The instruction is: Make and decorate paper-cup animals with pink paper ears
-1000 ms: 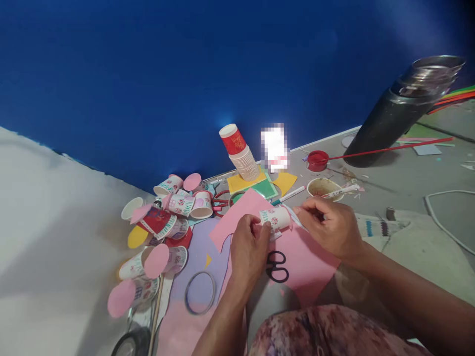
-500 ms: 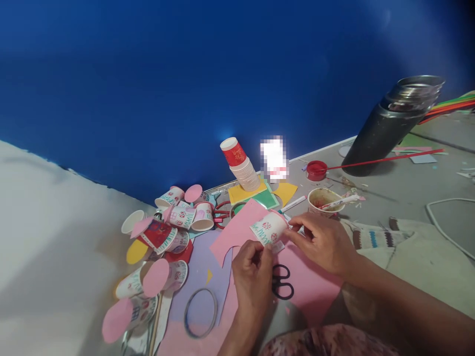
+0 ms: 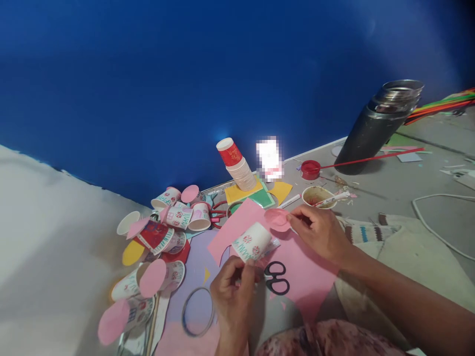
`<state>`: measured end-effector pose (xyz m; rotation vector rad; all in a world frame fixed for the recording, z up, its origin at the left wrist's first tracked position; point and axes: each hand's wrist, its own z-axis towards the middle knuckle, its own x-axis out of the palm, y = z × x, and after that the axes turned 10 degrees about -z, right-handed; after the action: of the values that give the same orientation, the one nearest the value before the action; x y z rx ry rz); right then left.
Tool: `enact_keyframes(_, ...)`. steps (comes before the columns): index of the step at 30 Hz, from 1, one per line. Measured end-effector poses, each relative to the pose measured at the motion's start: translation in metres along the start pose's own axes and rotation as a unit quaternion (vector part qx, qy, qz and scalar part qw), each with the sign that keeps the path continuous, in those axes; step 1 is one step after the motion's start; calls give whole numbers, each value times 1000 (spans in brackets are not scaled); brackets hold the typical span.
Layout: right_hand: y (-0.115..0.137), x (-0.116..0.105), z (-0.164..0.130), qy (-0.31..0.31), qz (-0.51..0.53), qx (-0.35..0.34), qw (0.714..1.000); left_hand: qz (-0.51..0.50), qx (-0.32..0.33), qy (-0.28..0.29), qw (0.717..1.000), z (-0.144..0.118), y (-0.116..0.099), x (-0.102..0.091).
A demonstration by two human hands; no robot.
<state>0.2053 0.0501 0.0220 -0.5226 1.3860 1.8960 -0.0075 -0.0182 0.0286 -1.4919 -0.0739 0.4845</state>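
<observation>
Pinched by its rim in my left hand (image 3: pixel 235 289) is a white paper cup (image 3: pixel 252 242) with green grass strokes and red flowers drawn on it. To the right of the cup, my right hand (image 3: pixel 319 230) grips the edge of a round pink paper piece (image 3: pixel 277 219); it stands apart from the cup. Black-handled scissors (image 3: pixel 277 278) lie below, on pink paper (image 3: pixel 309 277). Another pink sheet (image 3: pixel 241 220) with a curved cut-out lies behind the cup.
Decorated cups (image 3: pixel 156 235), several with pink discs, crowd the left. A tape ring (image 3: pixel 198 311) lies on purple paper (image 3: pixel 189 277). Stacked cups (image 3: pixel 241 170) stand by the blue wall. A pen rests across a glue cup (image 3: pixel 315 197). A dark flask (image 3: pixel 365 133) stands at the right.
My left hand has moved the cup left and down. The pink round piece, earlier against the cup's end, is now apart from it in my right hand.
</observation>
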Motion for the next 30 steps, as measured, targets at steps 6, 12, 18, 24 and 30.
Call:
enact_keyframes(6,6,-9,7,89,133,67,985,31,-49,-36,998,16,6,-29)
enact_keyframes(12,14,-10,-3,148,181,44,971,-25,20,-10,999,11,-25,-11)
enact_keyframes(18,18,0,-24,123,64,-87,987,28,5,142,989,20,-42,27)
enact_keyframes(24,16,4,-27,83,-18,-129,988,74,34,161,984,23,-37,32)
enact_keyframes(30,18,2,-26,92,-9,-111,989,59,17,179,982,23,-34,31)
